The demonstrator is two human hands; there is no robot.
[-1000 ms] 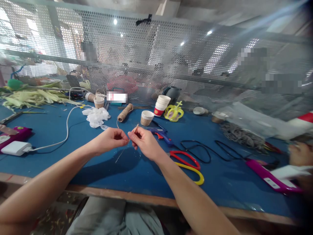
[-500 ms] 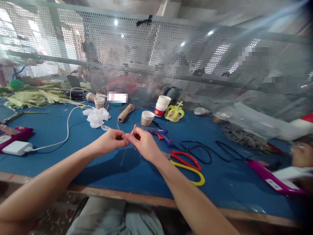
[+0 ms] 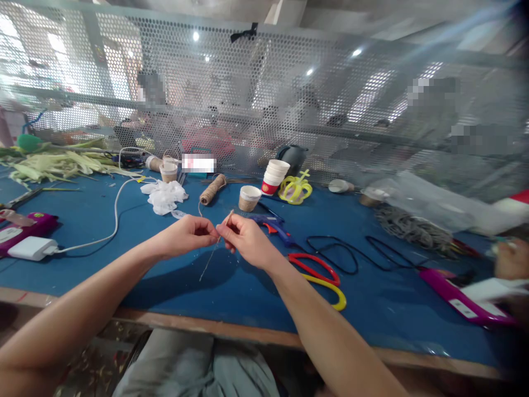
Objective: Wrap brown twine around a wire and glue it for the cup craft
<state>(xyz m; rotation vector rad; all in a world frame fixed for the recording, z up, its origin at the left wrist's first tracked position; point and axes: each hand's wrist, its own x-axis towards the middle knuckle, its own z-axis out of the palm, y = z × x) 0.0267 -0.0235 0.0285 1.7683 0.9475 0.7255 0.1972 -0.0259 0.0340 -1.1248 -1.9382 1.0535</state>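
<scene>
Clearly, the person's two hands meet over the bench. The fingers of the right hand are closed in a narrow pinch on a slim pale piece, its tip poking out above them. Those of the left hand, also drawn together, appear to pinch the thin strand hanging below. For neat work, the right grip should be firm and the strand lightly taut, without crushing the piece.
</scene>
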